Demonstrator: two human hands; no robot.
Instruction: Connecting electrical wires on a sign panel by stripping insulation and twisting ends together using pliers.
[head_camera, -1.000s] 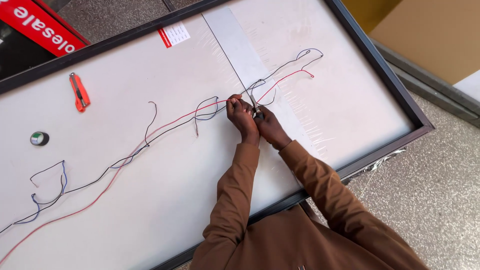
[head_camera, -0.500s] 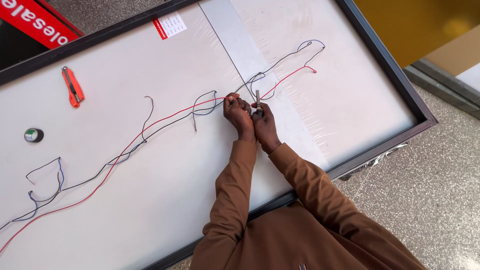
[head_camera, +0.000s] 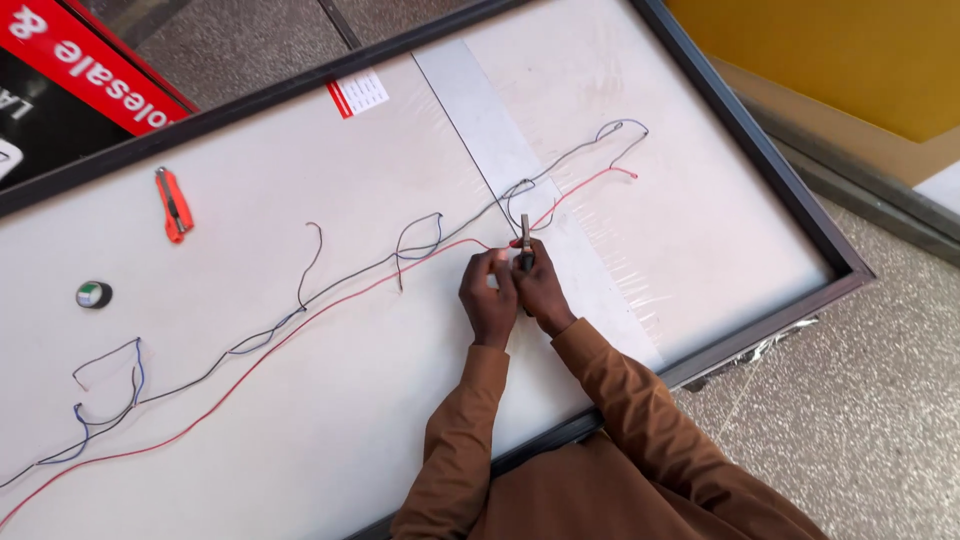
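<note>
Overhead view, looking down at a person's two hands. Largest thing: a big white rectangular panel w/ a dark metal frame, lying flat on a speckled grey floor and filling most of the view. A pale grey strip crosses the panel from the far edge toward the near-right edge.

Two long thin wires lie side by side across the panel, their long axis running lower-left to upper-right: a red wire and a dark grey wire, the grey one w/ several loose loops and short side branches. Both pass right at the hands; the longer run trails away to the left, a shorter run curls off to the upper right.

Brown sleeves come in from the bottom edge. Left hand and right hand are pressed together near the panel's middle, just at the grey strip. Right hand is closed round a small slim metal tool that points away from the body, its tip touching the red wire. Left hand's fingers are pinched together beside it, seemingly on the same wire; exact contact is too small to tell.

Well apart, upper left: a small orange utility knife. Below it, a small dark roll of tape.
</note>
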